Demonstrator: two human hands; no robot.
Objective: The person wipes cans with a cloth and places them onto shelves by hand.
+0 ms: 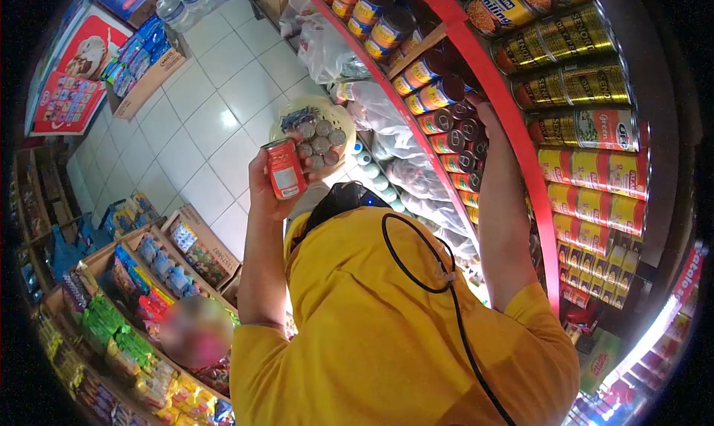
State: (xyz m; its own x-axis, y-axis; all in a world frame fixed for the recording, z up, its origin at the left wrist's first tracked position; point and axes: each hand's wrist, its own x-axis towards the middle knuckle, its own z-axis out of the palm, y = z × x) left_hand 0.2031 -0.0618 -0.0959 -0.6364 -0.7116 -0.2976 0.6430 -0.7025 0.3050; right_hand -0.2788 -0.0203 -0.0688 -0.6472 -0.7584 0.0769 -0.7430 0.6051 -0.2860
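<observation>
My left hand (260,182) is closed around a red can (283,170) with a pale label panel, held up in front of my body. Just beyond it, a pale yellow tub (343,122) contains several cans seen by their metal ends, plus small dark packets. My right hand (482,115) reaches into the shelf on the right, by stacked small cans (448,142) with dark ring-pull lids. Its fingers are largely hidden by the shelf's red edge (513,113) and shadow, so their grip does not show.
Larger yellow and gold cans (569,84) fill the upper right shelf. Below the red shelving hang plastic bags (387,113). Snack packets (111,322) crowd the left racks. A carton of blue packets (149,76) and water bottles (175,11) stand on the tiled floor (197,136).
</observation>
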